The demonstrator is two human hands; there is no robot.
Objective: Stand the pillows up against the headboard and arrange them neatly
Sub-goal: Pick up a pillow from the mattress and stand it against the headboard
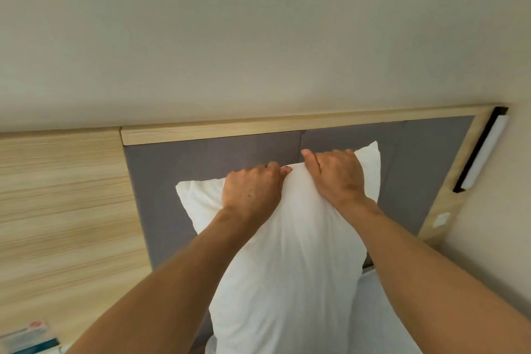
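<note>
A white pillow (290, 261) stands upright on its short end against the grey padded headboard (178, 181), whose top is framed in light wood. My left hand (253, 190) grips the pillow's top edge left of centre. My right hand (336, 175) grips the same edge to the right, near the top right corner. The top left corner sticks out to the left of my left hand. The pillow's lower end runs out of view at the bottom.
A wood-grain wall panel (60, 210) lies left of the headboard. A long wall lamp (482, 152) and a small white switch (439, 220) sit on the headboard's right frame. White bedding (382, 319) shows at the lower right. Books (28, 339) lie at the bottom left.
</note>
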